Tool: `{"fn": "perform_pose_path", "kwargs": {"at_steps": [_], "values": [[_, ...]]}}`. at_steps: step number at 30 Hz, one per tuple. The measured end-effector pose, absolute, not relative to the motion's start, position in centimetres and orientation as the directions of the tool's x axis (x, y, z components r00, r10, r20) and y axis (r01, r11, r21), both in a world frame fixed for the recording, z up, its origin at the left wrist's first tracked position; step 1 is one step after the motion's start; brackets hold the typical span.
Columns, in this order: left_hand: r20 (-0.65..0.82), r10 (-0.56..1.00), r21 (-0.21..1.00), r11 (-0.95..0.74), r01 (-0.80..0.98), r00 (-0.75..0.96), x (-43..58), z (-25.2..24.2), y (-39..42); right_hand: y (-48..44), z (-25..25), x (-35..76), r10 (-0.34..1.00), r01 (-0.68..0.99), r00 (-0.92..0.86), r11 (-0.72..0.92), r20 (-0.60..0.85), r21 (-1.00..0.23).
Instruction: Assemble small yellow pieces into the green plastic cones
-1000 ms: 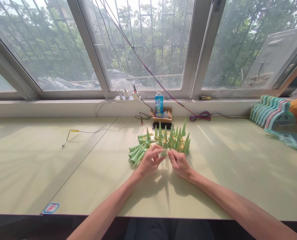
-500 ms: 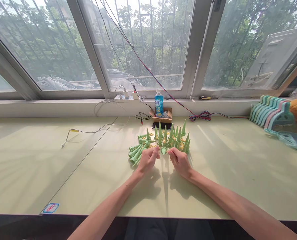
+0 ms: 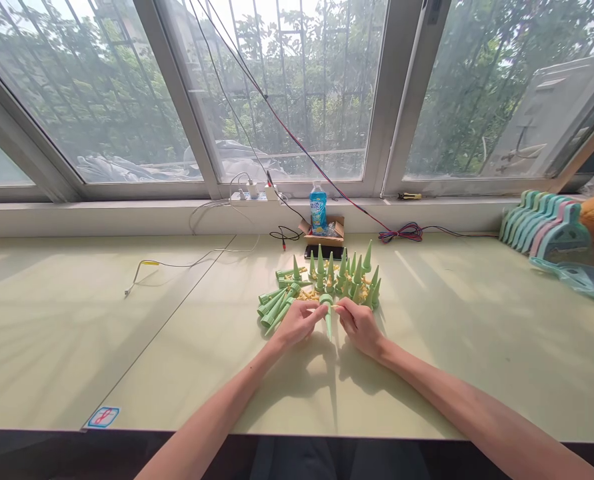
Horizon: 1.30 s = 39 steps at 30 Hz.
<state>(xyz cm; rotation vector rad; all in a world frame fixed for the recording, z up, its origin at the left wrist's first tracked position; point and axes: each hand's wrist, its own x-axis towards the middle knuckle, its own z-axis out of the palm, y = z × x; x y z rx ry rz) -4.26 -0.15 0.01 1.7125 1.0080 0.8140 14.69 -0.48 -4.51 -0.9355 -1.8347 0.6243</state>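
A green plastic watering spike (image 3: 329, 323) hangs between my hands, its point down and its wide end at the top. My left hand (image 3: 301, 321) is closed on it near the wide end. From the right, my right hand (image 3: 359, 325) pinches a small yellow valve (image 3: 333, 307) that meets the spike's side; how deep it sits is hidden. Just beyond my hands, several green spikes (image 3: 367, 259) stand upright among loose yellow valves (image 3: 307, 295). More green tubes (image 3: 273, 308) lie on their sides by my left hand.
A blue bottle (image 3: 318, 210) stands in a small cardboard box (image 3: 337, 230) behind a dark phone (image 3: 325, 252). Coiled cable (image 3: 401, 232) and a power strip (image 3: 254, 195) are along the window. Pastel plastic pieces (image 3: 544, 223) are at right; a thin cable (image 3: 149, 262) is at left.
The spike has swung from pointing toward me to pointing down. My left hand has shifted right onto its body, and the yellow valve at my right fingers now meets its side.
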Motion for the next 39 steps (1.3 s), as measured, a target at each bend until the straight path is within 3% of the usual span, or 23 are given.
{"fn": "perform_pose_path", "kwargs": {"at_steps": [14, 27, 35, 39], "values": [[0.338, 0.846, 0.867, -0.451, 0.214, 0.413, -4.1, -1.5, 0.5, -0.7, -4.5, 14.7, 0.848, 0.297, -0.259, 0.526, 0.463, -0.797], [0.436, 0.774, 0.752, -0.594, 0.285, 0.459, -4.1, -0.7, 0.0, -0.8, -4.1, 14.5, 0.85, 0.261, -0.26, 0.519, 0.459, -0.814], [0.579, 0.682, 0.599, -0.728, 0.334, 0.447, -4.3, -1.3, 0.4, -0.9, -3.8, 14.5, 0.845, 0.261, -0.27, 0.525, 0.461, -0.81], [0.578, 0.689, 0.61, -0.721, 0.328, 0.438, -4.1, -1.3, 0.3, -0.9, -3.8, 14.3, 0.849, 0.269, -0.257, 0.523, 0.463, -0.809]]}}
